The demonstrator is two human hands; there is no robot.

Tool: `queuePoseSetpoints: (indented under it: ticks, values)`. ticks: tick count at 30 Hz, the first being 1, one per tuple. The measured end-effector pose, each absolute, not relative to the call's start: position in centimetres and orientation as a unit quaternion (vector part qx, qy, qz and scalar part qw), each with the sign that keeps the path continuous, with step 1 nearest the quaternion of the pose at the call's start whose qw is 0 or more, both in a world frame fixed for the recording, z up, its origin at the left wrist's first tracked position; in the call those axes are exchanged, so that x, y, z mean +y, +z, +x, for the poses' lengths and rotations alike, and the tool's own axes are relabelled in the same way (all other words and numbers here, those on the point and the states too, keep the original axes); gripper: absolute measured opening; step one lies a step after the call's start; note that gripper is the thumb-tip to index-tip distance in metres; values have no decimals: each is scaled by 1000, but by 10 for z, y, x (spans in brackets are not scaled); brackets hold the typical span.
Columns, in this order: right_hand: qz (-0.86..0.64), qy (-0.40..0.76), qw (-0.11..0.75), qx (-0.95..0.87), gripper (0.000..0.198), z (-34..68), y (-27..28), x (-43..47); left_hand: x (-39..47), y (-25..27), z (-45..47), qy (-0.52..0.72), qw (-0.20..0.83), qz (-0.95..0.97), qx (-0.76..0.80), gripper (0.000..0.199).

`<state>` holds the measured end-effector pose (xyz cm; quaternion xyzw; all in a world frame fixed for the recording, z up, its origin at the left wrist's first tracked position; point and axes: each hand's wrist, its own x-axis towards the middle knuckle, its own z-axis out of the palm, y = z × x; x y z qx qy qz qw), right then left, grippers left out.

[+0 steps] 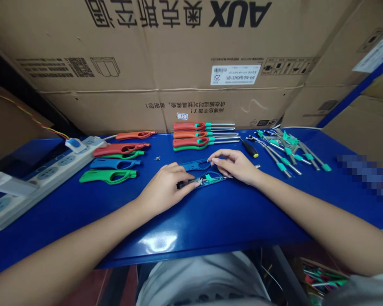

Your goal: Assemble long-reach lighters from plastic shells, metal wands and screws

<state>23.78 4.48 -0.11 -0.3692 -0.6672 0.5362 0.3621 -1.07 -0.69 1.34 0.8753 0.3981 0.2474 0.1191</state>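
My left hand (pixel 166 187) is closed around the handle end of an opened blue lighter casing (pixel 214 183), low over the table. Inside that casing sit a teal trigger piece (pixel 207 179), a dark part near my thumb and thin wires. My right hand (pixel 235 166) bends over the casing's right end, its fingers curled in. Thumb and fingertips come together there, and what they pinch is too small to make out. Just behind, another blue casing half (pixel 194 165) lies on the table, partly covered by my left fingers.
Red, orange, blue and green casings (pixel 110 176) lie at left beside a power strip (pixel 51 170). Lighters with metal tubes (pixel 206 135) stand in a row behind. A screwdriver (pixel 250 148) and several teal-ended tubes (pixel 289 151) are at right. A large cardboard box (pixel 185 76) forms the back.
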Motion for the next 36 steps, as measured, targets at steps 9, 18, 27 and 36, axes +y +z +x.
queuePoseSetpoints:
  ticks: [9, 18, 27, 36]
  values:
    - [-361, 544, 355, -669, 39, 235, 1, 43, -8, 10, -9, 216, 104, 883, 403, 19]
    - [-300, 452, 304, -783, 31, 239, 1, 35, -11, 13, -8, 226, 190, 855, 425, 15]
    - [-227, 315, 278, -879, 26, 239, 5, 27, -9, 17, -8, 237, 222, 842, 431, 13]
    - [-217, 309, 271, -885, 25, 238, 5, 26, -6, 10, -9, 242, 255, 813, 464, 12]
